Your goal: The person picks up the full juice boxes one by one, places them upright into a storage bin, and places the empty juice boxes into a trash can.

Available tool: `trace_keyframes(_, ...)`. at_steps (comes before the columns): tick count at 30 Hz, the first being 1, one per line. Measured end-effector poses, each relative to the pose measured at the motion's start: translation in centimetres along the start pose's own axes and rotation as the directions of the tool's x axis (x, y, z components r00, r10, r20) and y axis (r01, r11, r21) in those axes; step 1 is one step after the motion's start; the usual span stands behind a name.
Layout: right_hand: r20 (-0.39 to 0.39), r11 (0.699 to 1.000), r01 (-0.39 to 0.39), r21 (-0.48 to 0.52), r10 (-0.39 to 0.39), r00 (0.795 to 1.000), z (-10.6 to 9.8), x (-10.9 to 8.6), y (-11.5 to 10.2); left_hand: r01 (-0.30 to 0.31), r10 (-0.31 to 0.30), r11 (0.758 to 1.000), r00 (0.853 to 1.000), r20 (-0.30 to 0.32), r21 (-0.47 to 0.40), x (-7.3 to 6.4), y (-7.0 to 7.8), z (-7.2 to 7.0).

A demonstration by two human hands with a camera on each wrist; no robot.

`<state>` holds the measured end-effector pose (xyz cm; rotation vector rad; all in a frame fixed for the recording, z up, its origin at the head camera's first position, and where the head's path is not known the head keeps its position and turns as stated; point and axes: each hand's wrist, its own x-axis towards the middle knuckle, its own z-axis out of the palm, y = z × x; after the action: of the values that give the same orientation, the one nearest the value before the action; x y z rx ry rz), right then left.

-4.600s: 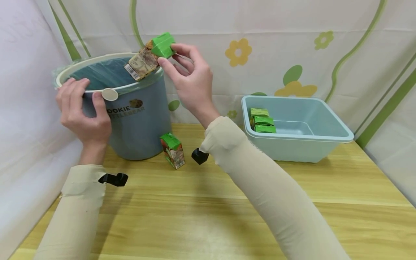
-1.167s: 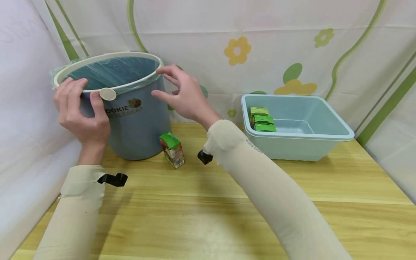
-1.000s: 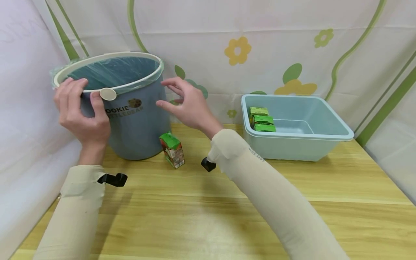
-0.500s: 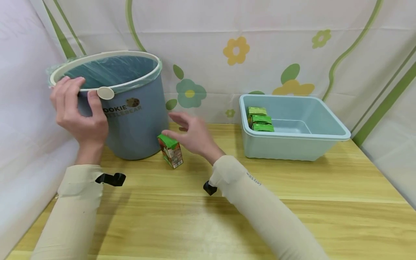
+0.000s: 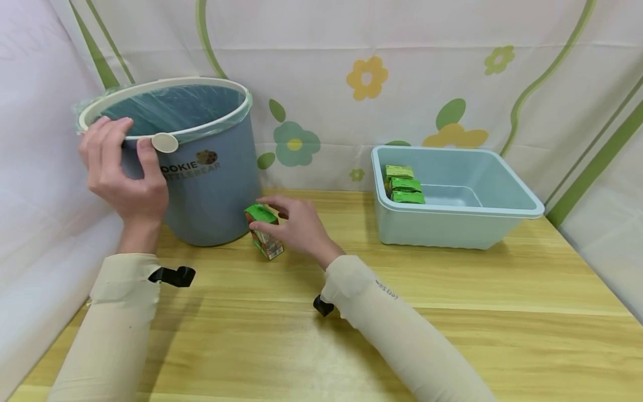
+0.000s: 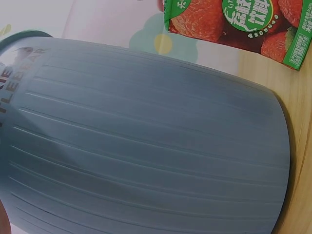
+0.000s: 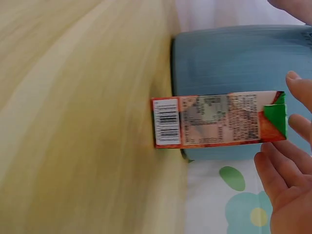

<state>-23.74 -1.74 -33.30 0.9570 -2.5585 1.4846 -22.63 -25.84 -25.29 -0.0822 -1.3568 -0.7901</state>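
Note:
At the left stands a blue trash bin (image 5: pixel 216 195) with a cream rim and a clear liner. My left hand (image 5: pixel 125 181) grips its front rim, fingers over the edge and thumb outside. A small juice carton (image 5: pixel 269 244) with a green top stands upright on the table at the bin's right side. Strawberries show on its face in the left wrist view. My right hand (image 5: pixel 302 228) is around the carton's top, thumb on the near side and fingers behind. In the right wrist view a gap shows between the thumb and the carton (image 7: pixel 219 119).
A light blue plastic tub (image 5: pixel 452 229) stands at the right of the wooden table (image 5: pixel 281 335). Inside, along its left wall, are 3 green-topped cartons (image 5: pixel 408 197). A flowered white curtain (image 5: pixel 321 106) hangs close behind the bin and tub.
Earlier my right hand held another juice carton over the bin rim; that carton is now out of sight. The empty hand has come down to the standing carton. My left hand keeps its grip.

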Motion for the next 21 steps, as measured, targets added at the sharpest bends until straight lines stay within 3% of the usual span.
trace_keyframes(8,0.024,1.0,0.002,-0.025,-0.001,1.0,0.64,-0.3,0.83,0.001,-0.001,1.0,1.0,-0.006,-0.005,0.02,0.18,0.06)
trace_keyframes(21,-0.011,0.988,0.022,-0.156,-0.024,1.0,-0.2,-0.48,0.79,-0.003,0.003,1.0,1.0,-0.01,-0.007,-0.01,0.11,0.12)
